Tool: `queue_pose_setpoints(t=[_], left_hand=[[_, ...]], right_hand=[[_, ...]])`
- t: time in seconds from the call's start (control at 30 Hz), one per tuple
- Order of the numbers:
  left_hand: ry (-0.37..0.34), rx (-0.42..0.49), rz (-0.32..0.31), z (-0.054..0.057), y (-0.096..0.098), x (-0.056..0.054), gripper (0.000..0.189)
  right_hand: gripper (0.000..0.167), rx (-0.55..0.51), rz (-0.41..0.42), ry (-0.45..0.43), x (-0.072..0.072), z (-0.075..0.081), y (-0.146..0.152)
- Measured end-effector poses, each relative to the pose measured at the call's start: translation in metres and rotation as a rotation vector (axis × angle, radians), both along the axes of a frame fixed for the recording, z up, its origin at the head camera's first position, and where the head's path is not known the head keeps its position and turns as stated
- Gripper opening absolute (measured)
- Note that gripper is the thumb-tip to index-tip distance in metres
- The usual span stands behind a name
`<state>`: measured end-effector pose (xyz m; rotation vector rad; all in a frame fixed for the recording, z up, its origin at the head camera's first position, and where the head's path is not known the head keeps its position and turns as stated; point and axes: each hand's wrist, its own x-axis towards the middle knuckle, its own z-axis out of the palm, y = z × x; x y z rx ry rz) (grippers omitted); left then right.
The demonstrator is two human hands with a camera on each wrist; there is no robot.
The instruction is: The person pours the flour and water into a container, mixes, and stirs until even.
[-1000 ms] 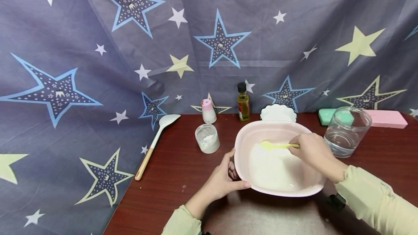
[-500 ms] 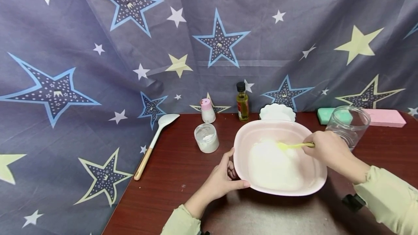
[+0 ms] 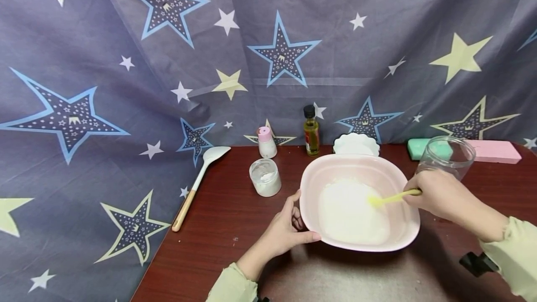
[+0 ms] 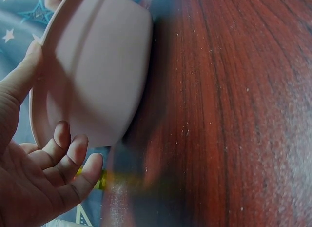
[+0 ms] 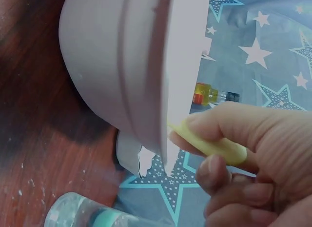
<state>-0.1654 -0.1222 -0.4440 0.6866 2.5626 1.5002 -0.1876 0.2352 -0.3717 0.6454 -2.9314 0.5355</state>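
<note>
A pale pink basin (image 3: 400, 223) stands on the table with a layer of white powder (image 3: 350, 213) inside. My left hand (image 3: 280, 236) holds its left side, thumb and index finger on the rim; in the left wrist view the other fingers (image 4: 78, 149) are bent beside the outer wall. My right hand (image 3: 444, 197) pinches the handle of a small yellow spoon (image 3: 392, 198) between thumb and fingers over the right rim. The spoon's head lies at the powder's right side. In the right wrist view only the yellow handle (image 5: 214, 146) shows, and the basin wall hides its head.
Behind the basin are a scalloped white dish (image 3: 356, 144), an oil bottle (image 3: 312, 134) and a pink-capped shaker (image 3: 267, 143). A jar of white powder (image 3: 265, 178) and a long-handled ladle (image 3: 195, 190) lie left. A glass (image 3: 449, 155) stands right, before green (image 3: 417, 149) and pink blocks (image 3: 497, 151).
My right hand has drawn the spoon rightward through the basin, from the powder's upper middle toward the right wall. My left hand has stayed at the rim.
</note>
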Motion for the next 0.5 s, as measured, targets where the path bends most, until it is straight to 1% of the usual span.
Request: queue_pose_setpoints(t=[0.13,0.33,0.37,0.5], left_hand=[[0.011,0.003,-0.007,-0.002,-0.001,-0.001,0.101],[0.015,0.012,-0.013,-0.001,-0.001,-0.001,0.101],[0.013,0.013,-0.012,-0.001,-0.001,-0.001,0.101],[0.006,0.01,-0.006,-0.001,0.0,-0.001,0.101]], right_hand=[[0.008,0.007,0.031,-0.007,0.004,0.0,0.006],[0.021,0.004,0.087,-0.039,0.01,0.001,0.011],[0.022,0.004,0.091,-0.05,0.011,0.002,0.011],[0.018,-0.03,0.159,-0.07,0.014,-0.002,0.01]])
